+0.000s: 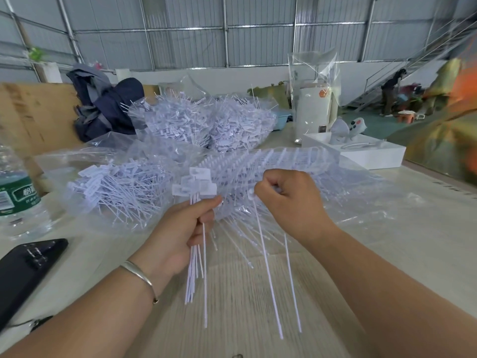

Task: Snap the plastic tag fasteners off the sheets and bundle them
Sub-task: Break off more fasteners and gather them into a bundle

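Two hands work above the pale tabletop (258, 293). Left hand (180, 228) is closed around a bundle of fasteners (196, 187), flat heads up and thin stems hanging below the fist. Right hand (289, 202) pinches the head of one fastener on the sheet (284, 161) lying just behind both hands. Loose fasteners (116, 192) lie heaped on clear plastic to the left.

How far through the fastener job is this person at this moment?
Done: loose snapped fasteners lie piled in clear bags, with more heaped behind. In hand: the left hand grips a small bundle while the right hand pinches fasteners near the sheet. Left: that sheet looks mostly full, so plenty remains.
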`<action>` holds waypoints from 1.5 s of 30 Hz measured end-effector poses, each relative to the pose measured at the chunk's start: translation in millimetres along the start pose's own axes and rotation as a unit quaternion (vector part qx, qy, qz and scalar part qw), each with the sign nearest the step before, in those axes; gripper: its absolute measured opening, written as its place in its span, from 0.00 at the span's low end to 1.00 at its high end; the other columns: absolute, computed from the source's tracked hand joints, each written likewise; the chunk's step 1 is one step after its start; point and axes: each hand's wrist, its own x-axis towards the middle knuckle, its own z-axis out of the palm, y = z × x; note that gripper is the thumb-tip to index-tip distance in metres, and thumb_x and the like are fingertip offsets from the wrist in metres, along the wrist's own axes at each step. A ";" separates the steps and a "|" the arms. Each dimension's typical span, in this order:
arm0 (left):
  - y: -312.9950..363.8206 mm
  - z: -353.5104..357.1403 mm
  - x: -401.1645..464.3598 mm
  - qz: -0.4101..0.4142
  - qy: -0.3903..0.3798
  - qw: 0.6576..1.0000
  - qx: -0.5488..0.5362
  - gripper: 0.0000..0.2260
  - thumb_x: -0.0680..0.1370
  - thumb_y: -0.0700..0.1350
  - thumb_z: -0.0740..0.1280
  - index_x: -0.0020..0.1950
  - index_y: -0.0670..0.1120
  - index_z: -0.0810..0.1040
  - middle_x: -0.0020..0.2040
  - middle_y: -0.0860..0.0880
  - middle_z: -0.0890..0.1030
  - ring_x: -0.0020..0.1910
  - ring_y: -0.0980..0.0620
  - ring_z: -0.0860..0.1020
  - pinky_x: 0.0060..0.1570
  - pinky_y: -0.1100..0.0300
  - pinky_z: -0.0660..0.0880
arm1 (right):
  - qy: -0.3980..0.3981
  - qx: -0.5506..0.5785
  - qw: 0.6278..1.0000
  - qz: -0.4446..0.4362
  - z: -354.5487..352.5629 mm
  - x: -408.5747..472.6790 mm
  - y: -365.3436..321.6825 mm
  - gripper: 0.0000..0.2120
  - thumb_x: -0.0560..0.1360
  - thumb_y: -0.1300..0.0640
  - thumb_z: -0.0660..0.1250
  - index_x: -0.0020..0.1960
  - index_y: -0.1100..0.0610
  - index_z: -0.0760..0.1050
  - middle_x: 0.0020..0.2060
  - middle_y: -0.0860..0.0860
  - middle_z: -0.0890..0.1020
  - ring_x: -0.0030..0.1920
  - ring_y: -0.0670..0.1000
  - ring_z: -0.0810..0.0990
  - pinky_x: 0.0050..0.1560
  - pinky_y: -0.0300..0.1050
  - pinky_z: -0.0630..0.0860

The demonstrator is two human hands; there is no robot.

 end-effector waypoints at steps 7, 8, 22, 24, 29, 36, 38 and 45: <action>-0.1 2.5 -0.8 0.017 -0.013 0.999 -0.050 0.14 0.71 0.29 0.69 0.35 0.46 0.70 0.27 0.53 0.69 0.20 0.60 0.60 0.16 0.69 0.55 | -0.048 0.031 0.998 0.034 1.1 -0.7 3.2 0.17 0.75 0.61 0.59 0.30 0.55 0.58 0.26 0.48 0.62 0.29 0.48 0.60 0.34 0.48 0.59; 0.0 2.7 -1.2 0.018 -0.012 0.998 -0.053 0.14 0.72 0.29 0.69 0.35 0.46 0.70 0.27 0.52 0.70 0.21 0.60 0.62 0.16 0.69 0.56 | -0.056 0.043 0.997 0.035 0.7 -1.5 3.0 0.16 0.76 0.63 0.58 0.31 0.55 0.59 0.26 0.48 0.62 0.30 0.48 0.61 0.34 0.48 0.59; -3.7 5.1 -6.4 0.044 -0.041 0.996 0.059 0.05 0.80 0.44 0.66 0.47 0.45 0.71 0.29 0.52 0.67 0.23 0.57 0.60 0.19 0.68 0.57 | -0.145 -0.039 0.986 0.074 5.8 -1.4 11.7 0.05 0.75 0.62 0.61 0.43 0.57 0.74 0.29 0.48 0.73 0.31 0.51 0.72 0.37 0.48 0.70; -6.3 4.3 -5.5 0.074 -0.016 0.994 0.078 0.08 0.77 0.44 0.69 0.39 0.48 0.74 0.28 0.52 0.67 0.23 0.57 0.61 0.20 0.67 0.58 | -0.158 -0.004 0.983 0.089 5.7 -0.5 10.1 0.06 0.76 0.64 0.62 0.47 0.56 0.77 0.38 0.54 0.79 0.40 0.54 0.78 0.46 0.50 0.74; -7.0 2.5 -7.0 0.101 0.004 0.990 0.102 0.10 0.70 0.46 0.77 0.30 0.55 0.81 0.25 0.55 0.68 0.22 0.58 0.62 0.20 0.66 0.58 | -0.188 0.121 0.969 0.107 4.8 -0.2 3.7 0.06 0.77 0.64 0.64 0.53 0.57 0.74 0.43 0.53 0.77 0.34 0.41 0.72 0.36 0.33 0.69; -10.1 -0.8 0.3 0.159 0.075 0.977 0.122 0.09 0.71 0.46 0.76 0.36 0.49 0.77 0.25 0.56 0.70 0.21 0.60 0.66 0.22 0.68 0.61 | -0.207 0.125 0.962 0.129 2.7 0.0 0.7 0.08 0.77 0.68 0.63 0.53 0.59 0.76 0.45 0.53 0.77 0.35 0.43 0.72 0.41 0.37 0.69; -10.5 -2.0 1.4 0.178 0.076 0.969 0.155 0.12 0.71 0.46 0.76 0.30 0.53 0.77 0.24 0.59 0.71 0.21 0.61 0.67 0.24 0.68 0.62 | -0.212 0.142 0.958 0.133 3.3 -0.2 0.7 0.11 0.76 0.70 0.61 0.53 0.60 0.77 0.44 0.56 0.77 0.35 0.46 0.72 0.41 0.39 0.70; -14.8 0.2 3.4 0.210 0.094 0.950 0.213 0.11 0.73 0.54 0.73 0.32 0.54 0.77 0.24 0.57 0.72 0.21 0.62 0.68 0.26 0.67 0.63 | -0.215 0.199 0.952 0.093 -0.7 1.9 2.6 0.12 0.77 0.72 0.58 0.53 0.64 0.77 0.37 0.61 0.78 0.33 0.49 0.71 0.39 0.35 0.69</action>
